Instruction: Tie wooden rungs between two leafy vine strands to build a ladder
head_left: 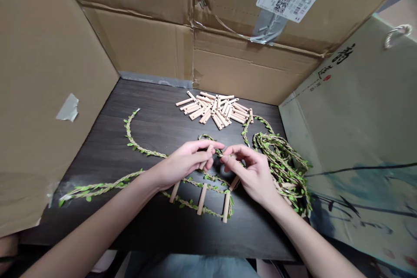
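A short wooden dowel [206, 157] with drilled ends is pinched in my left hand [192, 156], tilted a little. My right hand [249, 167] pinches a leafy braided cord [219, 152] close beside the dowel's upper end; whether the cord passes through the hole is too small to tell. Below my hands lies a small rope ladder [202, 200], its dowel rungs strung between two leafy cords. Another dowel [234, 183] on the cord is partly hidden by my right hand. One loose cord length [140, 149] curves left from under my left wrist.
A pile of loose dowels [215, 108] lies at the back of the dark table [107, 139]. Coiled leafy cord [283, 165] is heaped at the right. Cardboard walls [143, 39] stand behind and left, and a printed bag [352, 130] stands on the right.
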`<control>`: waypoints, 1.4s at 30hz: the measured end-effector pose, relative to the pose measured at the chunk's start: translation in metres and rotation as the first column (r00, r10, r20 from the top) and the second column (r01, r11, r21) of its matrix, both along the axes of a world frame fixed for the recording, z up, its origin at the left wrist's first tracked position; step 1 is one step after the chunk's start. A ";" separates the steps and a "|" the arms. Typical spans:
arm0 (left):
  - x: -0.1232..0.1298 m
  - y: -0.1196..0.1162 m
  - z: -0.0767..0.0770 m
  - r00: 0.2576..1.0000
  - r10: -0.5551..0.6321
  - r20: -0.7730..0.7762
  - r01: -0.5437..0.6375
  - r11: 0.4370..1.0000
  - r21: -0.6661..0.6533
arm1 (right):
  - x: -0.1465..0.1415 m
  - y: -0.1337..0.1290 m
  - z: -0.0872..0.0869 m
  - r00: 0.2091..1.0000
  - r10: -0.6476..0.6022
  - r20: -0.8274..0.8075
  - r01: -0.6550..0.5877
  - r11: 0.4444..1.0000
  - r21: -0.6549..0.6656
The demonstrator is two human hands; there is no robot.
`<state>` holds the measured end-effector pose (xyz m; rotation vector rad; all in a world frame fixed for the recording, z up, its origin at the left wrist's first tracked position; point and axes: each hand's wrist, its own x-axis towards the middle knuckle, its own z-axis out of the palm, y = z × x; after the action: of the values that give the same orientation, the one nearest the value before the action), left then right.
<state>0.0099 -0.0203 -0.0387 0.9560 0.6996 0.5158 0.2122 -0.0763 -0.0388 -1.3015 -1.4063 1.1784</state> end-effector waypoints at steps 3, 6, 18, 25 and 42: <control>0.001 -0.003 -0.003 0.998 -0.045 -0.041 0.048 0.997 0.061 | 0.001 0.001 -0.001 0.999 -0.031 0.021 0.030 0.999 0.018; 0.003 -0.005 -0.006 1.000 -0.010 -0.003 0.010 1.000 0.016 | 0.000 0.001 -0.001 1.000 -0.024 -0.011 0.025 0.999 0.035; 0.007 -0.002 -0.011 0.997 0.073 0.012 -0.074 0.995 0.062 | -0.002 0.001 0.001 0.997 -0.048 -0.068 0.049 0.998 0.024; 0.007 -0.003 -0.009 0.996 0.085 0.011 -0.086 0.995 0.049 | -0.003 0.001 -0.002 0.995 -0.073 -0.064 0.073 0.997 0.001; 0.009 -0.004 -0.008 0.978 0.165 -0.129 -0.128 0.959 0.252 | -0.005 0.000 -0.007 0.994 -0.102 -0.047 0.101 0.994 -0.031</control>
<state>0.0192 -0.0242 -0.0469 1.1868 0.8607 0.6773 0.2074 -0.0764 -0.0453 -1.3397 -1.2779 1.1578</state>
